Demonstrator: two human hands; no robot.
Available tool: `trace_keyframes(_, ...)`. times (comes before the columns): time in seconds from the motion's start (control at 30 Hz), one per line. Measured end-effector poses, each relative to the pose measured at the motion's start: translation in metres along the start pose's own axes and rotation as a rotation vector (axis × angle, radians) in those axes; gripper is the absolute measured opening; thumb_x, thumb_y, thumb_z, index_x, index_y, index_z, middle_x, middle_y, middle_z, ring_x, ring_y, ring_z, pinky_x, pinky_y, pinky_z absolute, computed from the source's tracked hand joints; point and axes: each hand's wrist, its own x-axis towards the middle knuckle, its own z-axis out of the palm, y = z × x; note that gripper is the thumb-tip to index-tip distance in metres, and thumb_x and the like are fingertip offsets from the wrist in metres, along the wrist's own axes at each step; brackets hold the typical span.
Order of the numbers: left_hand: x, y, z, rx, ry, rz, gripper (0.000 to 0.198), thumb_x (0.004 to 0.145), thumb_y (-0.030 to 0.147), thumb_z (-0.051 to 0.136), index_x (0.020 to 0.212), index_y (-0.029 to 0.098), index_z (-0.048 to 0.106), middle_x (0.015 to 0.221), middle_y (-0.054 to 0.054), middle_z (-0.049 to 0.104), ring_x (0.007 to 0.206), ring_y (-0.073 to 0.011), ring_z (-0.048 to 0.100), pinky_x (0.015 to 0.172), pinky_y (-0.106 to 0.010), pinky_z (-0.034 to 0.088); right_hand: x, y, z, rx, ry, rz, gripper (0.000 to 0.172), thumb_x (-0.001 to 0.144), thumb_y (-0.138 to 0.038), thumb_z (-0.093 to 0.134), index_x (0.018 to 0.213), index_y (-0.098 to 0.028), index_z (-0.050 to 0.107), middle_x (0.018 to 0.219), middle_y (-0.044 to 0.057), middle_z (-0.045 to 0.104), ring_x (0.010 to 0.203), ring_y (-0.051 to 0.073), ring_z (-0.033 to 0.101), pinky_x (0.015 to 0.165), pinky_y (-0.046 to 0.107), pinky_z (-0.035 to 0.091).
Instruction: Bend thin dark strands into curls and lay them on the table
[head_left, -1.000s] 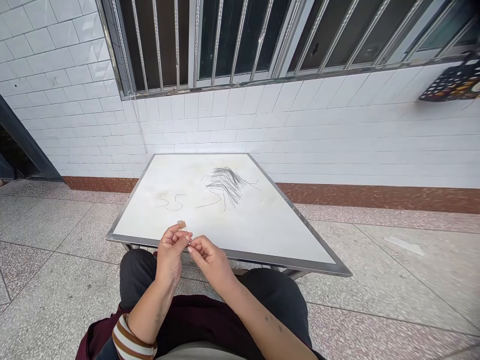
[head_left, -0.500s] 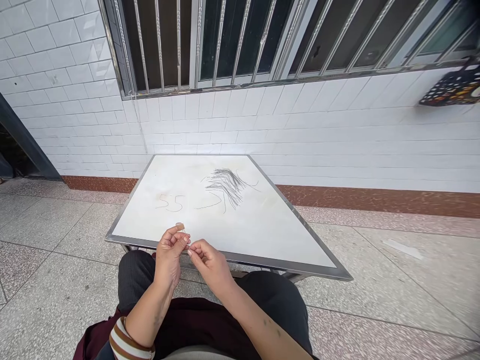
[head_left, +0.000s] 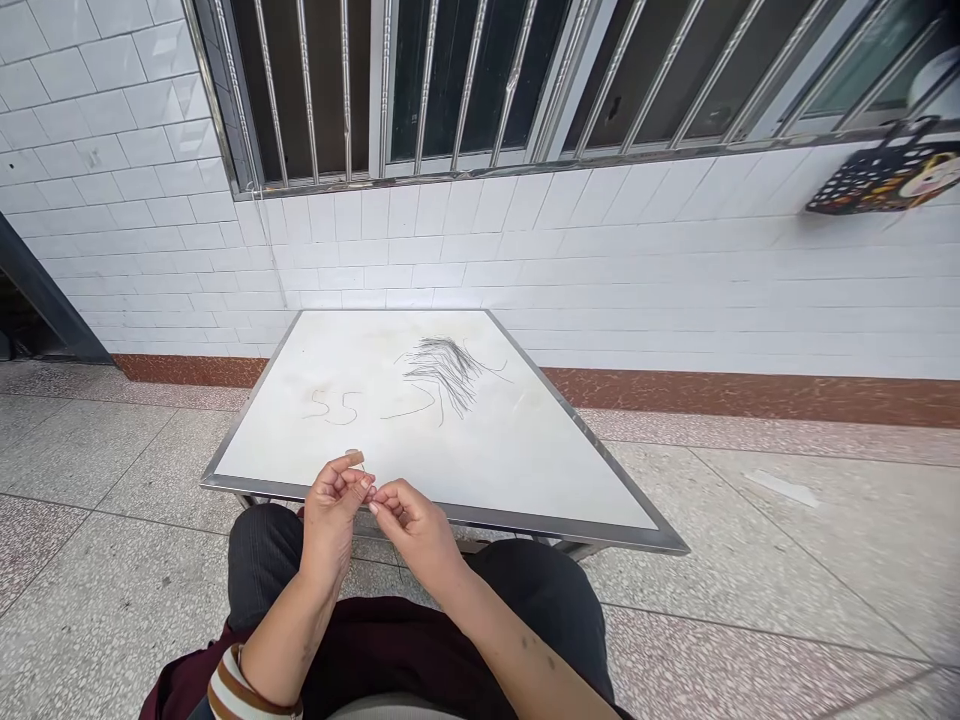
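Both of my hands are over the table's near edge, fingertips touching or nearly so. My left hand (head_left: 336, 510) pinches a thin wire (head_left: 363, 465) between thumb and fingers; a short end pokes up by the index finger, which has a tan wrap round its tip. My right hand (head_left: 415, 527) is closed in a pinch at the same spot, apparently on the wire's other part, which is mostly hidden. Beyond them lies a loose pile of dark thin wires (head_left: 450, 368). Left of it are a few curved wires (head_left: 345, 407), and one longer bent wire (head_left: 411, 413).
The white table (head_left: 510, 470) has a grey metal rim and stands close to a tiled wall (head_left: 420, 240). Above is a barred window (head_left: 465, 90). A patterned bag (head_left: 874, 180) hangs at the right. A white strip (head_left: 782, 488) lies on the floor.
The view has shifted slightly, so the scene sits a little further left. My hands stay pinched together, with only small finger movement at the wire.
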Motion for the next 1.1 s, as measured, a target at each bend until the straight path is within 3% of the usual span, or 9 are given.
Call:
trace_keyframes(0.23, 0.001, 0.003, 0.001, -0.014, -0.027, 0.005, 0.040, 0.074, 0.024, 0.078, 0.111, 0.018, 0.066, 0.077, 0.000, 0.065, 0.077, -0.0119, 0.059, 0.078, -0.025, 0.046, 0.000, -0.001, -0.005, -0.012, -0.022, -0.018, 0.009, 0.086, -0.030, 0.057, 0.082, -0.022, 0.058, 0.071, -0.002, 0.061, 0.062, 0.013, 0.057, 0.058, 0.025, 0.045)
trace_keyframes(0.47, -0.006, 0.002, 0.007, -0.045, -0.184, -0.078, 0.059, 0.075, 0.022, 0.077, 0.129, 0.022, 0.053, 0.074, 0.003, 0.065, 0.071, -0.0115, 0.059, 0.077, -0.027, 0.046, 0.009, -0.007, -0.018, -0.008, 0.140, -0.148, 0.016, 0.089, -0.029, 0.056, 0.103, -0.023, 0.063, 0.096, 0.006, 0.064, 0.082, 0.017, 0.061, 0.058, 0.026, 0.051)
trace_keyframes(0.6, -0.011, -0.003, 0.010, 0.031, -0.218, -0.077, 0.057, 0.072, 0.024, 0.079, 0.125, 0.021, 0.058, 0.072, 0.003, 0.063, 0.074, -0.0138, 0.060, 0.080, -0.030, 0.046, 0.013, -0.009, -0.021, -0.090, 0.131, -0.210, 0.013, 0.089, -0.021, 0.055, 0.093, -0.025, 0.067, 0.088, 0.003, 0.066, 0.079, 0.016, 0.061, 0.063, 0.027, 0.051)
trace_keyframes(0.87, -0.007, -0.002, 0.007, 0.047, -0.030, 0.019, 0.036, 0.075, 0.029, 0.076, 0.109, 0.018, 0.068, 0.081, -0.002, 0.067, 0.074, -0.0124, 0.059, 0.076, -0.026, 0.047, 0.010, -0.006, -0.021, -0.092, 0.120, -0.177, 0.009, 0.089, -0.024, 0.053, 0.088, -0.023, 0.062, 0.081, 0.002, 0.063, 0.069, 0.015, 0.058, 0.060, 0.027, 0.048)
trace_keyframes(1.1, -0.007, -0.002, 0.010, -0.084, -0.018, -0.064, 0.036, 0.072, 0.023, 0.079, 0.106, 0.018, 0.068, 0.077, 0.001, 0.065, 0.072, -0.0093, 0.059, 0.075, -0.023, 0.047, 0.009, -0.009, -0.023, -0.107, 0.068, -0.197, 0.009, 0.090, -0.022, 0.050, 0.087, -0.022, 0.059, 0.081, 0.002, 0.060, 0.069, 0.014, 0.055, 0.062, 0.027, 0.046)
